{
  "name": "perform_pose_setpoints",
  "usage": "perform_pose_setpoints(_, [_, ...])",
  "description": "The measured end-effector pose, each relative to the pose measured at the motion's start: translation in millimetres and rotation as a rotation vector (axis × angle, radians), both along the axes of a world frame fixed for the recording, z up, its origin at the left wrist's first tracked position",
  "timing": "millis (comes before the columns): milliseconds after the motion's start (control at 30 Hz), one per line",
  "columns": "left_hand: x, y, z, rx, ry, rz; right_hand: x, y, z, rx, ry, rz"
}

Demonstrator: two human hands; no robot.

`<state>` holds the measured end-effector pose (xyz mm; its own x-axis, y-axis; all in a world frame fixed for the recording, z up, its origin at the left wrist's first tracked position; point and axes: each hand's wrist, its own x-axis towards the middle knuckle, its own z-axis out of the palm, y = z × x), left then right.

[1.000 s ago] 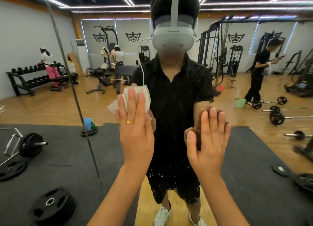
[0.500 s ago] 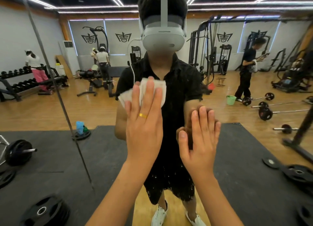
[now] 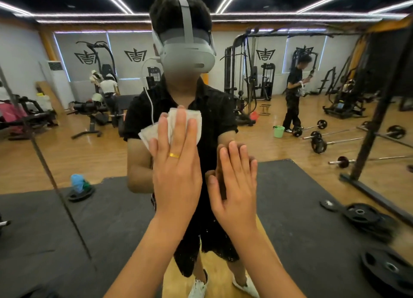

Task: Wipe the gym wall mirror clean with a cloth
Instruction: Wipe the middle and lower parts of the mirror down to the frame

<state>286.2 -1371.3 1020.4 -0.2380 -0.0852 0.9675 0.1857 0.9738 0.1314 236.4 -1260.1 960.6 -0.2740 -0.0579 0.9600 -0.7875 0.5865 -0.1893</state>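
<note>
1. Left fingers (image 3: 181,127) lie straight and together, pressing a white cloth (image 3: 145,134) flat against the mirror (image 3: 290,186); the cloth sits under the fingertips, with its edges showing beyond them above and to the left.
2. A gold ring (image 3: 174,155) sits on one finger of the left hand (image 3: 176,174).
3. Right fingers (image 3: 232,157) are straight too, and the right hand (image 3: 234,186) is laid bare and flat on the glass just beside the left, clear of the cloth.
4. Behind both hands the mirror reflects the person in a grey headset (image 3: 187,51) and black clothes.
5. Further out, the reflection shows weight plates (image 3: 362,215) on a dark mat, barbells (image 3: 318,144), a green bucket (image 3: 279,131) and another person (image 3: 293,101) standing on the wood floor.
</note>
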Motion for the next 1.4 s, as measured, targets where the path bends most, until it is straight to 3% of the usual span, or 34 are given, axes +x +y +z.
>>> perform_pose_setpoints(167, [-11, 17, 41, 0.005, 0.038, -0.020, 6, 20, 4, 0.036, -0.009, 0.005])
perform_pose_setpoints(333, [-10, 36, -15, -0.027, -0.065, -0.023, -21, 70, -3, -0.082, -0.069, -0.079])
perform_pose_setpoints(433, [-15, 46, -28, -0.056, -0.087, 0.038, -36, 96, -8, -0.030, -0.045, -0.095])
perform_pose_setpoints(700, [-31, 69, 25, 0.022, 0.017, -0.005, -66, 139, -6, -0.073, 0.008, -0.088])
perform_pose_setpoints(933, [-35, 94, -43, 0.062, -0.032, 0.050, -79, 134, -14, -0.048, 0.117, -0.108])
perform_pose_setpoints(1200, [-53, 115, 39, 0.118, 0.056, -0.043, -77, 137, -14, -0.031, 0.103, -0.120])
perform_pose_setpoints(1400, [-57, 128, -31, 0.022, -0.003, 0.051, -75, 138, -11, -0.021, 0.064, -0.070])
